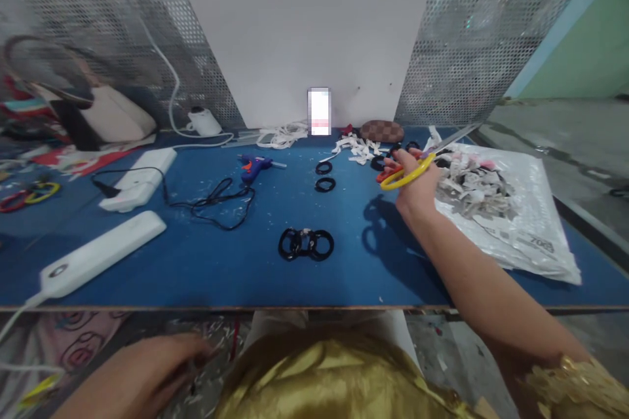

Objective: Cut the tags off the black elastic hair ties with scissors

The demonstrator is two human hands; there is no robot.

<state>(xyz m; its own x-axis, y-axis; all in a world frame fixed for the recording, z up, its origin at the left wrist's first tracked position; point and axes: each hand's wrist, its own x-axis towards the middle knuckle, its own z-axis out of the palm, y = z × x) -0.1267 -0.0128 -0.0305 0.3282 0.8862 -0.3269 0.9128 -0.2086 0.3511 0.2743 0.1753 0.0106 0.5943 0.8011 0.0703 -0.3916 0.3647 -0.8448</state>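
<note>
The right hand (420,188) grips scissors (409,177) with yellow and red handles toward the far right corner of the blue table (206,281). Beside it, a white plastic bag (535,190) carries dark print near its near right corner, too blurred to read surely. The phone (319,111) at the middle of the far edge shows a pixelated screen. Joined black rings (322,258) lie toward the near edge. Below that edge, the left hand (154,360) is blurred; I cannot tell its grip.
</note>
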